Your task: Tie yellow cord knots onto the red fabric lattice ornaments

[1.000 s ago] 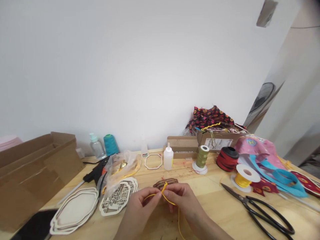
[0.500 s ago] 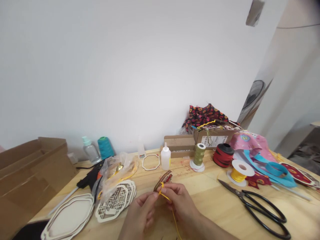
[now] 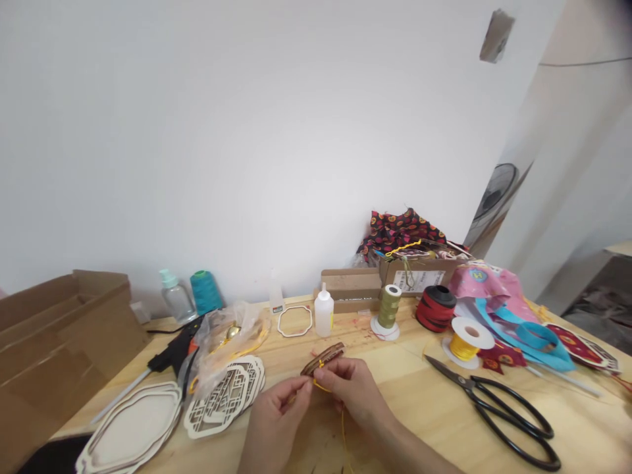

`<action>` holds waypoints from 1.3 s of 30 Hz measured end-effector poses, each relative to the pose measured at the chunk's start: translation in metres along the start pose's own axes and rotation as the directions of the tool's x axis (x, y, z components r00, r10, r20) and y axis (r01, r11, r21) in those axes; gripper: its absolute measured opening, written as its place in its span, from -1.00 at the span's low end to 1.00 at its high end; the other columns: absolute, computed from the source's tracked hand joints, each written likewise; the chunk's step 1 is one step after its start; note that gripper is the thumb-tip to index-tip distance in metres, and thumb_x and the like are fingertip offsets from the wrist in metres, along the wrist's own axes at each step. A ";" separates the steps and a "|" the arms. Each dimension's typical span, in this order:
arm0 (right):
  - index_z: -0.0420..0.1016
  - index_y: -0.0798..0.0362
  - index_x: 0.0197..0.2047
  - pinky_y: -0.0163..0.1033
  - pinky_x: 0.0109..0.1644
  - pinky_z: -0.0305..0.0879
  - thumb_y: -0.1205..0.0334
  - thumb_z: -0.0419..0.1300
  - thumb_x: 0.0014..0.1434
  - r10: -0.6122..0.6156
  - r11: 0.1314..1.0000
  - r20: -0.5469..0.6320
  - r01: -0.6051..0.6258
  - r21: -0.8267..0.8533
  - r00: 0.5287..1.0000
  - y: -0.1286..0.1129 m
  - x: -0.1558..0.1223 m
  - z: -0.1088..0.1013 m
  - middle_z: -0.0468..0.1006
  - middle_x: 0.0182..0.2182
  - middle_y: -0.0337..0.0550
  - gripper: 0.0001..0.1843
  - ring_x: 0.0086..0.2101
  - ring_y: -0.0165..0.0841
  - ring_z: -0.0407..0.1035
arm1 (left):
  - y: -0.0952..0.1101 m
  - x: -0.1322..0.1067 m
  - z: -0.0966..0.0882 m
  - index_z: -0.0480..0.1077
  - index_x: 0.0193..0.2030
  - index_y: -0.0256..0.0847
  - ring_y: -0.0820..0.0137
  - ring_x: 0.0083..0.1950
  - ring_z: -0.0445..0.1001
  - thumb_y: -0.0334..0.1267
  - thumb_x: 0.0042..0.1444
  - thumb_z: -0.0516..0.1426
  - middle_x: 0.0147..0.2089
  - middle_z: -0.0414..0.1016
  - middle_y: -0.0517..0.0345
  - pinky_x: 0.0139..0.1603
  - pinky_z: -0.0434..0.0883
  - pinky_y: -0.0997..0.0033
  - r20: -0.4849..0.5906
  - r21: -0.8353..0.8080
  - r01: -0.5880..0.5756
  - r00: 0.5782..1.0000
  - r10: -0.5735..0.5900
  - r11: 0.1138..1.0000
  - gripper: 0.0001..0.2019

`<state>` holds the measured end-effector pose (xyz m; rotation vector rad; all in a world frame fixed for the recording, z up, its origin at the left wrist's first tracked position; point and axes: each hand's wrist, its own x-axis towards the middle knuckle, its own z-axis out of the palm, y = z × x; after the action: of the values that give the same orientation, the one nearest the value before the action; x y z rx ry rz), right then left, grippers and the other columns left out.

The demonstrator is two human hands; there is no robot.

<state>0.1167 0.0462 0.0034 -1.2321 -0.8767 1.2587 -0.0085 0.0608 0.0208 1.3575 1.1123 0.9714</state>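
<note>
A small brown layered wooden piece (image 3: 323, 358) is seen nearly edge-on in front of my fingertips. Yellow cord (image 3: 322, 386) is knotted at its edge, and a loose length hangs down below my right hand. My left hand (image 3: 281, 418) is closed, thumb and index finger pinched at the cord just below the piece. From the other side my right hand (image 3: 358, 393) pinches the cord near the knot. Its fingers partly hide the wooden piece, so I cannot tell how firmly they support it.
Black-handled scissors (image 3: 494, 408) lie at the right, near a yellow cord spool (image 3: 467, 342). Green (image 3: 390, 308) and red-black thread spools (image 3: 436, 308) stand behind. A white squeeze bottle (image 3: 324, 313) is ahead. Cut-out wooden panels (image 3: 217, 401) and a cardboard box (image 3: 69, 349) sit at left.
The wooden piece has turned to lie flatter and more edge-on. My left fingertips have shifted slightly along the cord. The whole view has moved a little.
</note>
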 end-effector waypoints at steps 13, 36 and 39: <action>0.43 0.18 -0.66 -0.45 -0.67 -0.14 0.17 0.17 -0.12 -0.109 0.978 0.077 0.093 0.187 0.991 -0.002 -0.004 0.004 0.17 -0.77 -0.36 -0.75 -0.71 -0.60 -0.07 | -0.014 -0.003 0.006 0.21 -0.68 -0.23 0.69 -0.74 -0.32 -0.14 -0.30 0.23 -0.78 -0.18 0.55 -0.81 -0.25 0.71 0.236 -0.523 0.432 0.902 -0.362 0.734 -0.71; 0.54 0.12 -0.49 -0.32 -0.36 0.15 0.08 0.27 -0.22 -0.027 1.000 0.204 0.024 0.017 0.979 -0.017 -0.007 -0.011 0.48 -0.58 -0.18 -0.74 -0.47 -0.40 0.30 | -0.006 -0.001 0.000 0.51 -0.53 -0.27 0.60 -0.73 0.17 -0.22 -0.31 0.23 -0.84 0.22 0.38 -0.68 0.13 0.64 0.040 -0.250 0.179 0.984 -0.175 0.952 -0.83; 0.54 0.11 -0.49 -0.34 -0.37 0.14 0.08 0.26 -0.20 -0.021 1.000 0.194 0.018 0.017 0.981 -0.016 -0.009 -0.011 0.49 -0.56 -0.18 -0.75 -0.50 -0.43 0.28 | -0.003 -0.002 0.000 0.52 -0.51 -0.26 0.46 -0.53 0.37 -0.21 -0.32 0.24 -0.67 0.46 0.23 -0.49 0.27 0.56 0.030 -0.196 0.157 0.988 -0.155 0.968 -0.82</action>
<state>0.1297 0.0373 0.0186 -1.0987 -1.0151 1.3838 -0.0097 0.0592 0.0178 1.0980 1.0649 0.9292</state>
